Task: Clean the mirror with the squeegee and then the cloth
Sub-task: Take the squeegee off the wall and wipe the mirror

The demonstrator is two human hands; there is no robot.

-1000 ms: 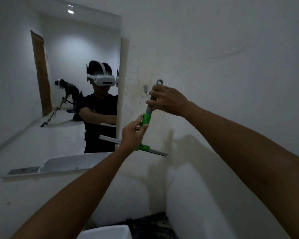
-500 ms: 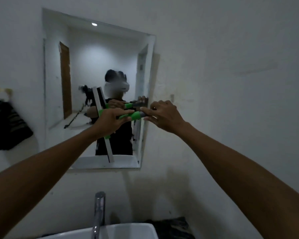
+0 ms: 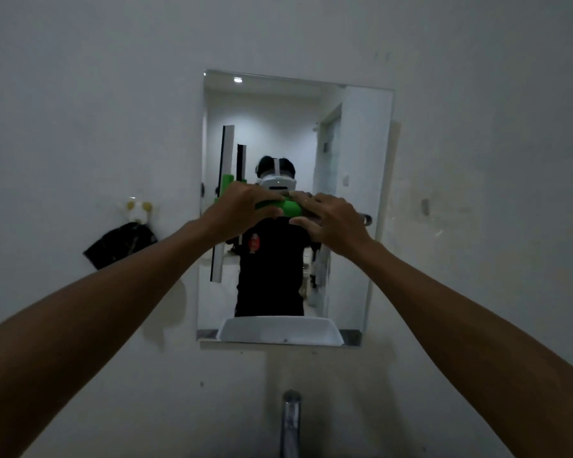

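Note:
A rectangular mirror (image 3: 354,153) hangs on the white wall straight ahead. I hold a green-handled squeegee (image 3: 290,208) in front of it, handle level and blade (image 3: 224,180) upright near the mirror's left edge. My left hand (image 3: 242,206) grips the green part close to the blade. My right hand (image 3: 333,219) grips the grey end of the handle. Whether the blade touches the glass I cannot tell. A dark cloth (image 3: 119,244) hangs from a hook on the wall, left of the mirror.
A chrome tap (image 3: 290,421) rises at the bottom centre, below the mirror. The glass reflects a person in dark clothes wearing a headset, and a white basin. A small fitting (image 3: 425,206) sticks out of the wall to the right.
The view has swung left so the mirror sits centred. The squeegee has moved from the wall beside the mirror onto its left part, its blade turned upright. Both hands kept their grip.

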